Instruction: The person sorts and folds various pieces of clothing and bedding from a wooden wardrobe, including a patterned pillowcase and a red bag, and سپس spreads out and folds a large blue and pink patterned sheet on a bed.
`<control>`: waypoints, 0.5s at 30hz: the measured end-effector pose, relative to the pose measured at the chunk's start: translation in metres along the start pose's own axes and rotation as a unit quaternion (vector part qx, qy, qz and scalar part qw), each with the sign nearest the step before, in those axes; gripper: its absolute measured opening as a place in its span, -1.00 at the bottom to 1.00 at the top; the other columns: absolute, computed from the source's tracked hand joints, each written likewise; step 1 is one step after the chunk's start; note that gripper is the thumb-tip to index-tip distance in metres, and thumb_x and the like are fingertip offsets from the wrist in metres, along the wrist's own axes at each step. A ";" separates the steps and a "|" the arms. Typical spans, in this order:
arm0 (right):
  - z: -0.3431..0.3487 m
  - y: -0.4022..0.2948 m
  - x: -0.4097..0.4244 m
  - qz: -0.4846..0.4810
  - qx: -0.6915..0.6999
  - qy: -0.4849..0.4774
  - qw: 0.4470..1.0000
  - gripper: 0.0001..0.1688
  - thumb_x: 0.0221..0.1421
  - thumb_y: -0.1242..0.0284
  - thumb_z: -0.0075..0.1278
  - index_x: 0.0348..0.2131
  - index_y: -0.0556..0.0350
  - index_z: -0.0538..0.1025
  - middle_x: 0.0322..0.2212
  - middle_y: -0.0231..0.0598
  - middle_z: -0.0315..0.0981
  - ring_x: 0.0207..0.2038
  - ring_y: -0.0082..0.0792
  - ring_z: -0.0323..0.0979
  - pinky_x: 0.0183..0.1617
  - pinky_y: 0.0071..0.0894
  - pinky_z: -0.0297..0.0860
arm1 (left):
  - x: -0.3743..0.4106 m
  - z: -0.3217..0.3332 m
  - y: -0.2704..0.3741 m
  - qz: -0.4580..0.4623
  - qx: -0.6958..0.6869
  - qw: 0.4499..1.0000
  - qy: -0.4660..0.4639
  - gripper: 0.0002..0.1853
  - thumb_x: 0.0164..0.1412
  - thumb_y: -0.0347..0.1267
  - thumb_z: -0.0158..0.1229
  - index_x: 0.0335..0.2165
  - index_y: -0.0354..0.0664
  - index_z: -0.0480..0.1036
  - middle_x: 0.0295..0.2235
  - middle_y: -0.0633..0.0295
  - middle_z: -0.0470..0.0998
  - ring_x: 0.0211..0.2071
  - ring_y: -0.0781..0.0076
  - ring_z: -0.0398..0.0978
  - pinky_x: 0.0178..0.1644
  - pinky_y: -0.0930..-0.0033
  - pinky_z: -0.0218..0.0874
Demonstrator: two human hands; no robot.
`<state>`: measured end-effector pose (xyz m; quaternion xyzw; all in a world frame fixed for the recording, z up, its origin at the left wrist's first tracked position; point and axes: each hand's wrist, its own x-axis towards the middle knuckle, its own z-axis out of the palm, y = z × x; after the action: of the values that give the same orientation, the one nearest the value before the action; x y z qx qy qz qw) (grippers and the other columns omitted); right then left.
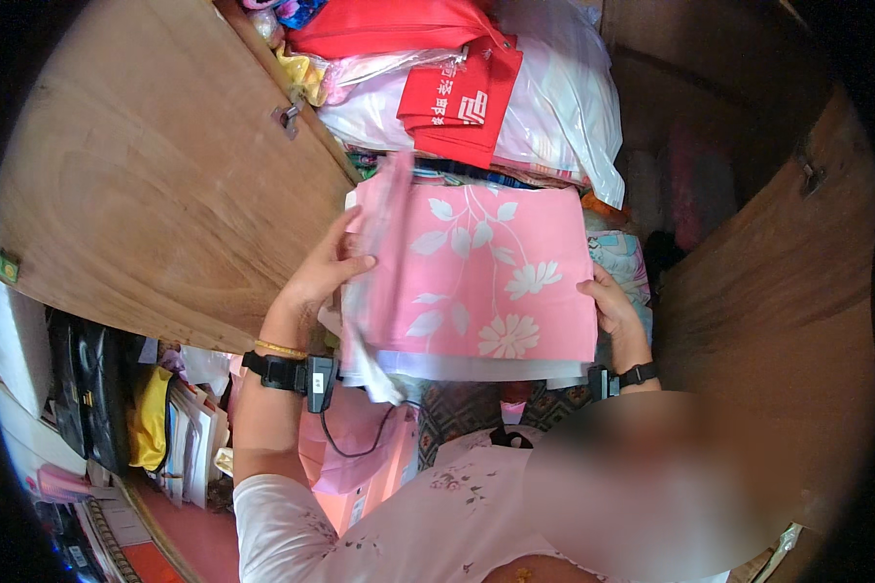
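A pink sheet with white flowers and leaves (481, 277) is stretched between my two hands. Its left part is folded over and blurred, and a white underside shows along the lower edge. My left hand (335, 259) grips the folded left edge, thumb in front. At the right edge, my right hand (607, 295) pinches the sheet between thumb and fingers. Black straps with small devices sit on both wrists. Just beyond the sheet lie a red printed fabric bag (456, 109) and bedding in clear plastic (554, 95).
Wooden cabinet doors stand open at left (160, 175) and right (765, 291). A black bag (87, 386), a yellow pouch (149, 419) and papers (189, 444) are at lower left. Folded patterned fabric (620, 266) lies beside my right hand. A pink box (361, 495) is below.
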<state>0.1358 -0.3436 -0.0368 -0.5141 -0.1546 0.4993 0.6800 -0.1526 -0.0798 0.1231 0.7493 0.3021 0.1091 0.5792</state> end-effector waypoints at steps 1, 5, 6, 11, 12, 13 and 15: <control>0.000 0.000 -0.001 0.002 0.000 0.004 1.000 -0.46 -0.20 0.62 -0.20 -0.10 0.16 0.23 -0.29 -0.30 0.31 -0.29 -0.48 0.31 -0.20 -0.53 0.26 | 0.002 0.001 -0.002 0.008 -0.025 1.000 -0.005 -0.34 -0.11 -0.45 0.07 0.00 -0.24 0.02 -0.14 0.14 0.24 -0.15 0.44 0.22 -0.12 0.49 0.10; 0.007 -0.005 -0.004 0.007 -0.001 0.008 1.000 -0.42 -0.21 0.62 -0.20 -0.07 0.15 0.20 -0.25 -0.27 0.29 -0.26 -0.47 0.29 -0.17 -0.52 0.25 | 0.015 -0.012 -0.037 0.018 0.069 0.996 0.047 -0.35 -0.08 -0.44 0.07 0.01 -0.23 0.00 -0.19 0.09 0.29 -0.21 0.37 0.28 -0.18 0.41 0.17; 0.009 -0.006 -0.005 0.005 -0.002 0.010 1.000 -0.41 -0.21 0.63 -0.19 -0.06 0.15 0.19 -0.24 -0.27 0.28 -0.25 -0.46 0.29 -0.17 -0.52 0.25 | 0.019 -0.021 -0.052 0.016 0.139 0.987 0.076 -0.35 -0.08 -0.44 0.07 0.01 -0.23 0.00 -0.20 0.09 0.31 -0.23 0.36 0.30 -0.20 0.41 0.19; 0.039 -0.015 -0.015 -0.040 0.013 -0.031 0.999 -0.32 -0.23 0.64 -0.14 -0.01 0.12 0.12 -0.19 -0.26 0.23 -0.20 -0.43 0.26 -0.12 -0.46 0.23 | 0.016 -0.040 -0.100 -0.069 0.067 0.995 0.026 -0.39 -0.13 -0.43 0.10 -0.06 -0.29 0.08 -0.28 0.09 0.37 -0.34 0.36 0.37 -0.29 0.38 0.24; 0.048 -0.017 -0.018 -0.050 0.016 -0.034 0.998 -0.30 -0.24 0.62 -0.12 -0.01 0.13 0.11 -0.18 -0.26 0.23 -0.19 -0.43 0.26 -0.12 -0.47 0.23 | 0.015 -0.039 -0.107 -0.096 -0.007 0.995 -0.002 -0.39 -0.15 -0.43 0.11 -0.08 -0.31 0.09 -0.30 0.08 0.38 -0.36 0.36 0.38 -0.31 0.37 0.25; 0.062 -0.019 -0.021 -0.058 0.021 -0.037 0.997 -0.29 -0.24 0.61 -0.10 0.00 0.14 0.10 -0.18 -0.27 0.23 -0.18 -0.43 0.25 -0.11 -0.48 0.22 | 0.013 -0.034 -0.101 -0.107 0.016 0.994 -0.011 -0.38 -0.18 -0.43 0.12 -0.09 -0.33 0.10 -0.29 0.08 0.38 -0.35 0.36 0.38 -0.30 0.37 0.24; 0.088 -0.022 -0.026 -0.072 0.024 -0.046 0.996 -0.26 -0.25 0.58 -0.06 0.01 0.13 0.08 -0.16 -0.27 0.21 -0.14 -0.43 0.23 -0.08 -0.48 0.20 | 0.008 -0.024 -0.088 -0.127 0.061 0.990 -0.027 -0.35 -0.23 -0.43 0.15 -0.10 -0.38 0.10 -0.28 0.06 0.37 -0.32 0.36 0.37 -0.28 0.37 0.23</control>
<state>0.0715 -0.3170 0.0270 -0.4619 -0.2107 0.4760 0.7181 -0.1874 -0.0434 0.0465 0.7412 0.3850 -0.0040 0.5499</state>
